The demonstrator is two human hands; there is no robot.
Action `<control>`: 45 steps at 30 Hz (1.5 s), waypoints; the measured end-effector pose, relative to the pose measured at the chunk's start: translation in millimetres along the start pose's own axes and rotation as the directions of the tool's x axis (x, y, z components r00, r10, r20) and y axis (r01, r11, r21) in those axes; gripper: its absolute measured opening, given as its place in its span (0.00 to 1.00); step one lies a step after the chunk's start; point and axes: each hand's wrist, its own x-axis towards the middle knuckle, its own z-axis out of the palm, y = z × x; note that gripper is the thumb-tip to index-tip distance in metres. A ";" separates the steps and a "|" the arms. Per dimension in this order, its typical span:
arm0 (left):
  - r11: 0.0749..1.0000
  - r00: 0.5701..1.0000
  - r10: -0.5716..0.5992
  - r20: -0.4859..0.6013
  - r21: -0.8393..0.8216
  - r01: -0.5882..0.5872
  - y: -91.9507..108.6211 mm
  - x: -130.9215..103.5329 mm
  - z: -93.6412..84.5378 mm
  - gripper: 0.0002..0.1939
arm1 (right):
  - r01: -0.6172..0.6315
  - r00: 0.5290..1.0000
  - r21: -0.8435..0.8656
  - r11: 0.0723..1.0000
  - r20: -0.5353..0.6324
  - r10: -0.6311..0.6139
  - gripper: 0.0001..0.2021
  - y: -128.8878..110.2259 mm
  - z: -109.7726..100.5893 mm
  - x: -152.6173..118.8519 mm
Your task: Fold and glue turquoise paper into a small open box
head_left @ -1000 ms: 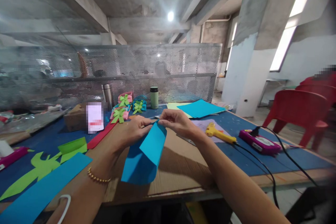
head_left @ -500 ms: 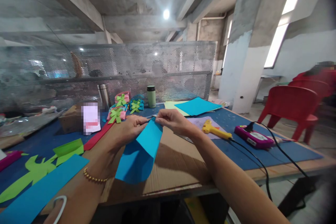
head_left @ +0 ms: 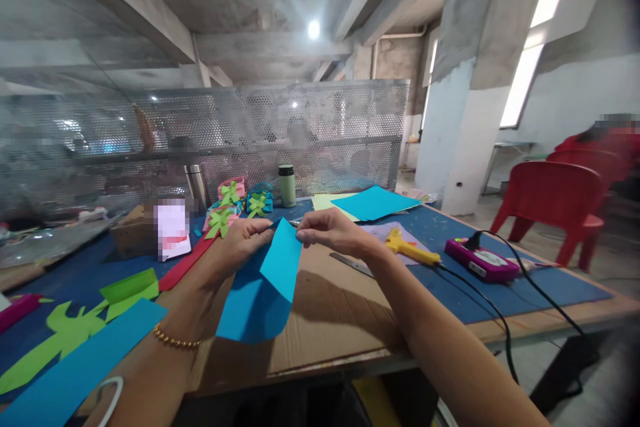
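Note:
A folded sheet of bright blue paper (head_left: 273, 287) is held up over the brown cardboard (head_left: 345, 327), its fold pointing upward. My left hand (head_left: 245, 240) is closed on the sheet's upper left edge, thumb and fingers pinching it. On the other side my right hand (head_left: 325, 230) is closed in a pinch at the upper right edge. A thin grey metal blade (head_left: 353, 263) lies on the cardboard below my right wrist, partly hidden by the forearm. Beside my left forearm rests a flat blue paper strip (head_left: 90, 360).
Green paper cut-outs (head_left: 75, 327), a red strip (head_left: 187, 263) and a phone (head_left: 173, 230) lie left. Small bow-topped baskets (head_left: 223, 220), a steel flask (head_left: 196, 187) and a green bottle (head_left: 287, 187) stand behind. Right are blue sheets (head_left: 375, 202), a yellow glue gun (head_left: 410, 250) and a corded purple box (head_left: 483, 260).
My right fingers have slid from the paper's top corner a little down its right edge. The left hand has shifted slightly left, and the pointed top of the paper shows more.

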 end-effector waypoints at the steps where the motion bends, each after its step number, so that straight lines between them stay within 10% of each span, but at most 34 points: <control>1: 1.000 1.000 -0.001 -0.007 0.002 0.001 -0.4 0.0 0.1 0.21 | 0.007 1.000 0.003 1.000 -0.003 -0.007 0.15 1.1 0.2 0.1; 20: 0.999 0.966 -0.033 0.257 0.007 0.032 8.9 1.5 11.3 0.20 | 0.094 0.992 -0.191 0.977 -0.060 -0.107 0.14 2.7 7.7 3.5; 36: 0.983 0.978 -0.081 0.193 0.179 0.046 28.1 -1.7 11.4 0.18 | 0.074 0.996 -0.320 0.945 -0.015 -0.083 0.18 2.5 8.3 5.5; 45: 0.985 0.997 -0.069 0.031 0.161 0.064 -7.7 2.1 -7.7 0.12 | 0.005 0.994 -0.194 0.981 -0.105 -0.026 0.19 14.5 -9.8 3.0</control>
